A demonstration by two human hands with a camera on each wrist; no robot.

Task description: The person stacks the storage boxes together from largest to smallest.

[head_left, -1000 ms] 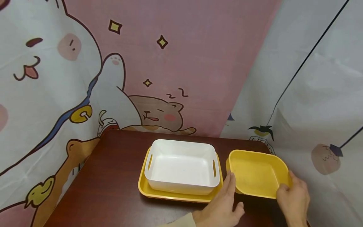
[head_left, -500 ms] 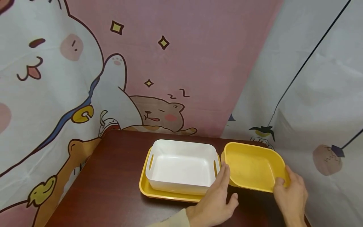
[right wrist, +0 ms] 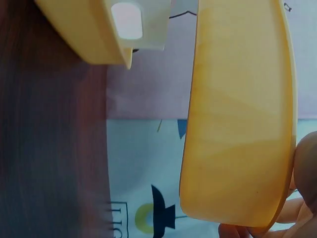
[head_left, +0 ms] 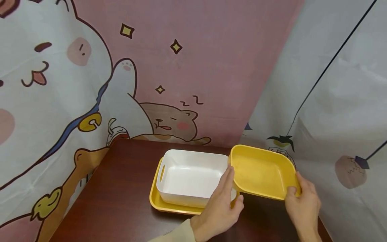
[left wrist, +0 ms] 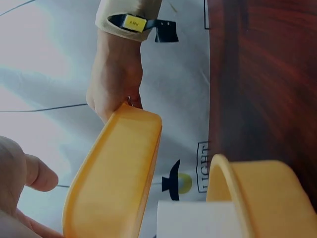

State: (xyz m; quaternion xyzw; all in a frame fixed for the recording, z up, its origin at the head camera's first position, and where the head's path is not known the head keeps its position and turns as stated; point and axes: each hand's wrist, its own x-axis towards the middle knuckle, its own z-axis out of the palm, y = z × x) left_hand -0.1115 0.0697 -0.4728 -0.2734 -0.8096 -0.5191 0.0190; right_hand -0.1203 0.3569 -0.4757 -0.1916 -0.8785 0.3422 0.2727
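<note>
A yellow plastic bin (head_left: 260,173) is up off the table on the right side of the head view, its inside facing the camera. My right hand (head_left: 305,205) grips its right end, thumb over the rim. At its left end, my left hand (head_left: 219,208) lies with straight fingers against the wall. Just left of it, a white bin (head_left: 187,188) with handle slots sits inside a second yellow bin (head_left: 169,206) on the table. My left hand covers that stack's front right corner. Both wrist views show the raised bin (left wrist: 116,173) higher than the stack.
A dark brown wooden table (head_left: 121,188) carries the stacked bins. Behind it hangs a cartoon-printed cloth (head_left: 223,84), which continues as a pale cloth (head_left: 347,117) along the right side.
Both hands have moved left with the yellow bin, which has also risen a little. It now overlaps the white bin's right edge in the head view. The stacked bins have stayed in place.
</note>
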